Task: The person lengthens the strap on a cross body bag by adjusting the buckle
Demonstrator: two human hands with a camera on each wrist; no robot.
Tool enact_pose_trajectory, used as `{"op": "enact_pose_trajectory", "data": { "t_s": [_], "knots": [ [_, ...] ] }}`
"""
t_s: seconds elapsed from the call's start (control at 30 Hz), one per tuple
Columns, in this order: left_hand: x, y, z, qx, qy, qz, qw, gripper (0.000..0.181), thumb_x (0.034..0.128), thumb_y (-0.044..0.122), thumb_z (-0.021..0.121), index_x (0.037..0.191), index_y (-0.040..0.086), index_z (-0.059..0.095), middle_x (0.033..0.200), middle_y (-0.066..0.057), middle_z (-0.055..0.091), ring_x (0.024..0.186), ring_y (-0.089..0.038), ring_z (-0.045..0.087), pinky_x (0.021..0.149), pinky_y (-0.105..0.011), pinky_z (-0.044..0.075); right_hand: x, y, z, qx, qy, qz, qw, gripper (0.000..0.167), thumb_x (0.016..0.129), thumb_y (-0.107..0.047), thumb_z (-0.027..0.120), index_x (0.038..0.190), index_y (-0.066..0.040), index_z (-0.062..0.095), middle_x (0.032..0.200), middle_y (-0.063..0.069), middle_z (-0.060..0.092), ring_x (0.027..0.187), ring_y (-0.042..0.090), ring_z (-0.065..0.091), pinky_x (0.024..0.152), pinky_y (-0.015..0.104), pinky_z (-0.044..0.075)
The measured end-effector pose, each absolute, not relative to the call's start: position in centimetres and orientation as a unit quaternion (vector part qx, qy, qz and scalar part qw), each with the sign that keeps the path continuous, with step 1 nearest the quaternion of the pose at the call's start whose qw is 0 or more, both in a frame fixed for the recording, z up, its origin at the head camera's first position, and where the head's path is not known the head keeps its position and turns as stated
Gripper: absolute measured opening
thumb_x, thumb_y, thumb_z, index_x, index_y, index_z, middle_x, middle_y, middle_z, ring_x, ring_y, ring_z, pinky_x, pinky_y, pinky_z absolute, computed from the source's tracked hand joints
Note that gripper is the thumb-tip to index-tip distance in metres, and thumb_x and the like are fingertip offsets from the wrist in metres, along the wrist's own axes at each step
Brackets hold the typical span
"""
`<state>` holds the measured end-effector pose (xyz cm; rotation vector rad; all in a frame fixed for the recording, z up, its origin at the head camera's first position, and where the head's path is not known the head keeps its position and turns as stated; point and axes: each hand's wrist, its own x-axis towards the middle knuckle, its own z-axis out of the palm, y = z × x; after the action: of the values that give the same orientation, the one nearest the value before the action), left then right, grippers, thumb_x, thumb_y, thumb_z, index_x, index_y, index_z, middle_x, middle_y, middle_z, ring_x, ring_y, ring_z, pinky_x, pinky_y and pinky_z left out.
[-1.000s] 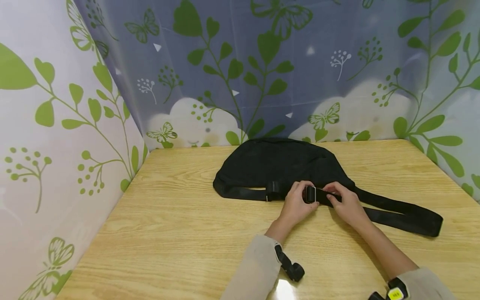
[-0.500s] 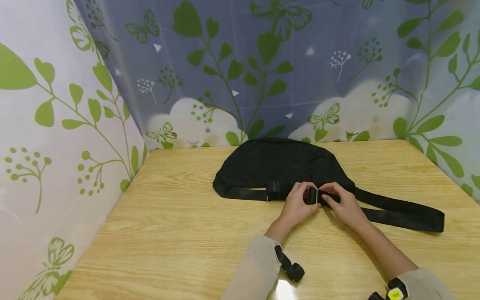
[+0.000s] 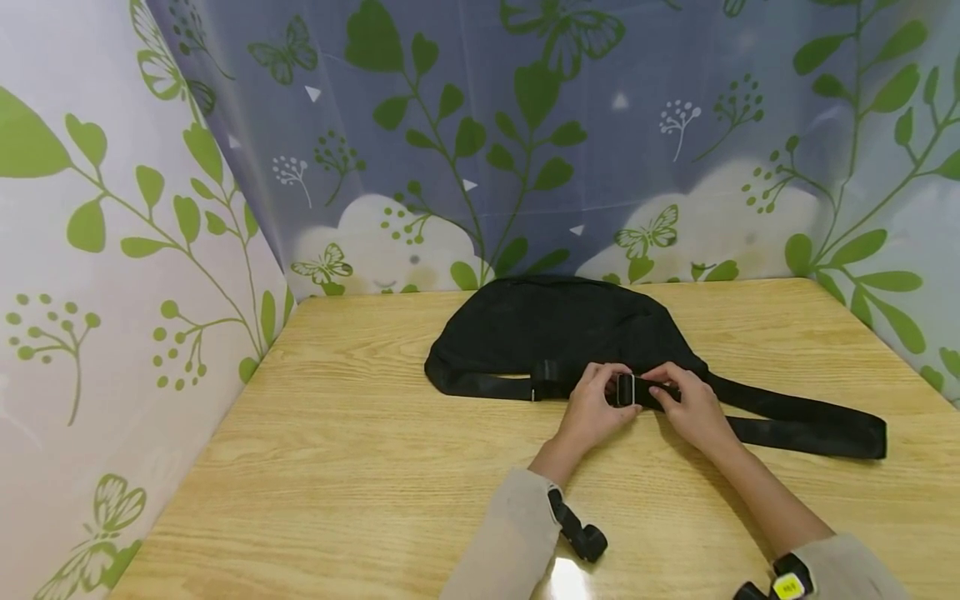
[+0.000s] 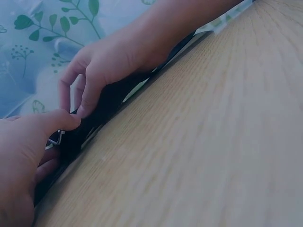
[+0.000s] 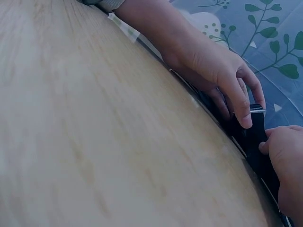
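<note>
A black waist bag (image 3: 555, 325) lies on the wooden table, its strap (image 3: 832, 429) running along the front and looping out to the right. My left hand (image 3: 592, 410) grips the strap at a metal-framed slider buckle (image 3: 627, 389), thumb below and fingers above. Just right of the buckle, my right hand (image 3: 699, 414) pinches the strap between thumb and fingers. In the left wrist view, the thumb of the left hand (image 4: 23, 156) is close to the fingertips of the right hand (image 4: 111, 66). The right wrist view shows the metal edge (image 5: 258, 110) near the left fingers.
A second strap fitting (image 3: 546, 379) sits left of the hands. The wood-grain table (image 3: 337, 467) extends to the front and left. Leaf-printed cloth (image 3: 420, 150) hangs behind and at both sides. Both wrists wear black camera bands (image 3: 577, 529).
The buckle and left fingers have shifted slightly right. The strap's right loop has slid a little away from the front of the table. Both hands keep hold of the strap.
</note>
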<state>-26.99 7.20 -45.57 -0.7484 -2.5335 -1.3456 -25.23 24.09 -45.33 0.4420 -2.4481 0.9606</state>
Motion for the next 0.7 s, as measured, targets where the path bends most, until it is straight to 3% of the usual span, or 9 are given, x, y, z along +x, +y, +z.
{"op": "enact_pose_trajectory", "data": {
  "t_s": [0.13, 0.27, 0.37, 0.47, 0.7],
  "knots": [
    [-27.07, 7.31, -45.59, -0.248, -0.861, -0.438, 0.072, 0.059, 0.0738, 0.018, 0.079, 0.127, 0.016, 0.053, 0.106, 0.002, 0.048, 0.092, -0.007, 0.052, 0.077, -0.014, 0.041, -25.09, 24.25, -45.32, 0.149, -0.891, 0.358, 0.237, 0.016, 0.089, 0.005, 0.054, 0.101, -0.001, 0.061, 0.096, 0.013, 0.061, 0.09, 0.03, 0.053, 0.075, 0.046, 0.04],
    [-27.23, 7.38, -45.62, -0.248, -0.871, -0.42, 0.058, 0.062, 0.0764, 0.011, 0.075, 0.132, 0.014, 0.05, 0.112, 0.001, 0.05, 0.095, -0.007, 0.052, 0.08, -0.014, 0.04, -24.97, 24.39, -45.22, 0.144, -0.895, 0.372, 0.2, 0.025, 0.097, -0.015, 0.047, 0.115, -0.001, 0.057, 0.109, 0.017, 0.058, 0.102, 0.034, 0.049, 0.084, 0.051, 0.036],
    [-27.3, 7.38, -45.58, -0.254, -0.871, -0.417, 0.052, 0.055, 0.0804, 0.006, 0.068, 0.132, 0.011, 0.05, 0.114, 0.0, 0.051, 0.097, -0.007, 0.052, 0.08, -0.014, 0.04, -24.94, 24.42, -45.28, 0.149, -0.91, 0.342, 0.179, 0.045, 0.09, -0.032, 0.059, 0.123, -0.002, 0.053, 0.114, 0.019, 0.056, 0.104, 0.036, 0.048, 0.086, 0.055, 0.032],
    [-27.27, 7.31, -45.53, -0.268, -0.863, -0.425, 0.05, 0.047, 0.0836, 0.002, 0.062, 0.129, 0.009, 0.052, 0.114, -0.002, 0.054, 0.096, -0.006, 0.053, 0.079, -0.014, 0.04, -25.03, 24.44, -45.47, 0.153, -0.921, 0.304, 0.189, 0.059, 0.08, -0.037, 0.071, 0.124, -0.003, 0.053, 0.11, 0.018, 0.057, 0.098, 0.035, 0.05, 0.083, 0.055, 0.032],
    [-26.99, 7.08, -45.33, -0.288, -0.843, -0.436, 0.128, 0.031, 0.0879, 0.002, 0.058, 0.118, 0.01, 0.062, 0.109, 0.001, 0.061, 0.098, -0.007, 0.052, 0.083, -0.015, 0.039, -25.03, 24.32, -45.69, 0.16, -0.91, 0.309, 0.227, 0.05, 0.073, -0.024, 0.078, 0.114, -0.002, 0.057, 0.094, 0.013, 0.057, 0.085, 0.03, 0.052, 0.075, 0.048, 0.036]
  ]
}}
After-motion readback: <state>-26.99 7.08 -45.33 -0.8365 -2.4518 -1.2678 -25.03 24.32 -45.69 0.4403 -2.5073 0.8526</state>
